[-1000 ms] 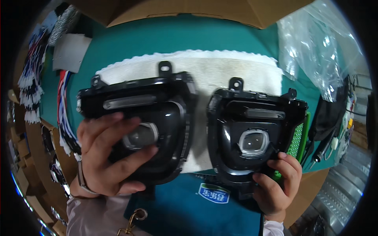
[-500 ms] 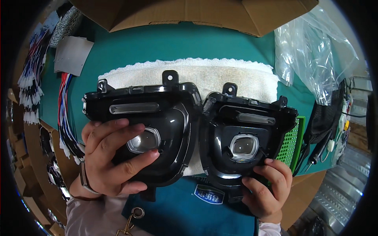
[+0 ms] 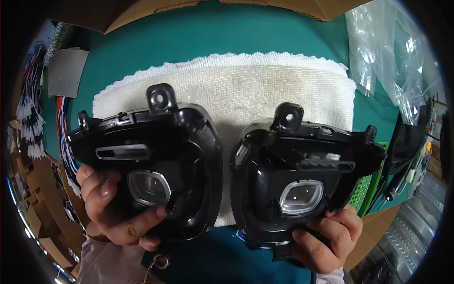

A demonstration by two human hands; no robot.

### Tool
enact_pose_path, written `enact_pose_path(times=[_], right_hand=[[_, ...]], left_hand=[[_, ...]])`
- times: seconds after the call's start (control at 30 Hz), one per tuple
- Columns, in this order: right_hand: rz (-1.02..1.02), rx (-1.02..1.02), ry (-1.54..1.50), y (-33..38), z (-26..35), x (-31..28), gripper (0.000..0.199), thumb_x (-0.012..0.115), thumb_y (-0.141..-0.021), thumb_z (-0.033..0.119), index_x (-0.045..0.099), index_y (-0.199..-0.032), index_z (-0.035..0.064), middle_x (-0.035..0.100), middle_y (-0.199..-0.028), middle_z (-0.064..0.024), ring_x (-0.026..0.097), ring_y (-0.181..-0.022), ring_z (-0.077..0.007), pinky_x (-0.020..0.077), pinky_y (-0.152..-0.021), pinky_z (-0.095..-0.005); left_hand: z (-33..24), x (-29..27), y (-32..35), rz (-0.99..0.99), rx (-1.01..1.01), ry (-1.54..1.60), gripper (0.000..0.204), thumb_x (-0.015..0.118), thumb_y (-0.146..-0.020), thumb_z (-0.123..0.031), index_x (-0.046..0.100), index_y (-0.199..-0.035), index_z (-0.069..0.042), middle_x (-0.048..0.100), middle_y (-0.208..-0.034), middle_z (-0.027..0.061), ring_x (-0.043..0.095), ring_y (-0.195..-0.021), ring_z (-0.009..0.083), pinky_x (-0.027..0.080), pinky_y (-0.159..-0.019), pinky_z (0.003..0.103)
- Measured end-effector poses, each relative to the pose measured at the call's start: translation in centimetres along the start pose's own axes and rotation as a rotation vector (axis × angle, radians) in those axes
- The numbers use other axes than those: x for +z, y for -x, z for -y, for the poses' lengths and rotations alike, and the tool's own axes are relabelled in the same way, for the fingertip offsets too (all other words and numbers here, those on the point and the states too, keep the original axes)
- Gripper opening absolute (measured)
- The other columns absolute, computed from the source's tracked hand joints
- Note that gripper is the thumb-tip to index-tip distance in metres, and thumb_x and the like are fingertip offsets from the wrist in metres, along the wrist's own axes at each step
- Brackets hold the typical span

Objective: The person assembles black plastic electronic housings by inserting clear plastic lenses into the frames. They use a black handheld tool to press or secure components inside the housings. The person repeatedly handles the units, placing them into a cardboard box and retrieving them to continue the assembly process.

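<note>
Two black vehicle lamps [image 3: 182,137] are held up side by side over a white cloth [image 3: 246,90], faces toward me, with a gap between them. My left hand [image 3: 113,217] is closed round the lower left side of the left lamp, fingers near its clear lens. At the lower right edge of the other black lamp [image 3: 257,189], my right hand [image 3: 331,241] grips with curled fingers; its thumb is hidden. Each lamp has a squarish projector lens, a narrow clear strip above it and mounting tabs along the top.
The cloth lies on a green work surface [image 3: 213,33]. Cardboard [image 3: 142,9] stands at the far edge, clear plastic bags [image 3: 383,52] at the far right. A green perforated basket [image 3: 366,189] sits right of the lamps. Bundled wires [image 3: 28,113] and a grey sheet [image 3: 67,71] are at left.
Both lamps have moved apart, the left one leftward and the right one rightward, and their tops tilt differently. The left fingers have drawn back off the left lens. More of the cloth shows.
</note>
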State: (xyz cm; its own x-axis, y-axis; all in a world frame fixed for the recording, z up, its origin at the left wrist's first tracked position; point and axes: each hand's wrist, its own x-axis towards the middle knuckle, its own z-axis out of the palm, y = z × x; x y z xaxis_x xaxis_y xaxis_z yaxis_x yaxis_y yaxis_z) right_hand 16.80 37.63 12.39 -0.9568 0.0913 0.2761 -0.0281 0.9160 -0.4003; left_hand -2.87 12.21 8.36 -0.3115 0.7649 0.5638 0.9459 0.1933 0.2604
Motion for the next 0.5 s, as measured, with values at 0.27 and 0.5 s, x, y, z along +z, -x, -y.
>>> enact_pose_path(times=[0.27, 0.5], right_hand=[[-0.362, -0.068, 0.023, -0.8, -0.5, 2.9, 0.017, 0.057, -0.049, 0.031, 0.057, -0.058, 0.0170, 0.045, -0.061, -0.0010, 0.044, -0.067, -0.0203, 0.0358, -0.053, -0.0292], [-0.245, -0.148, -0.032, -0.7, -1.3, 2.1, 0.021, 0.063, -0.057, 0.026, 0.059, -0.070, 0.0105, 0.050, -0.070, -0.0054, 0.047, -0.067, -0.0219, 0.0382, -0.054, -0.0320]], left_hand=[[-0.1, 0.6, -0.1, -0.084, -0.021, 0.001, 0.037, 0.036, -0.086, -0.057, 0.064, -0.091, -0.033, 0.042, -0.124, 0.0078, 0.050, -0.100, 0.0268, 0.026, -0.098, 0.048], [-0.5, 0.1, -0.4, -0.053, -0.050, -0.017, 0.036, 0.037, -0.085, -0.058, 0.064, -0.092, -0.034, 0.041, -0.124, 0.0041, 0.048, -0.103, 0.0257, 0.023, -0.101, 0.046]])
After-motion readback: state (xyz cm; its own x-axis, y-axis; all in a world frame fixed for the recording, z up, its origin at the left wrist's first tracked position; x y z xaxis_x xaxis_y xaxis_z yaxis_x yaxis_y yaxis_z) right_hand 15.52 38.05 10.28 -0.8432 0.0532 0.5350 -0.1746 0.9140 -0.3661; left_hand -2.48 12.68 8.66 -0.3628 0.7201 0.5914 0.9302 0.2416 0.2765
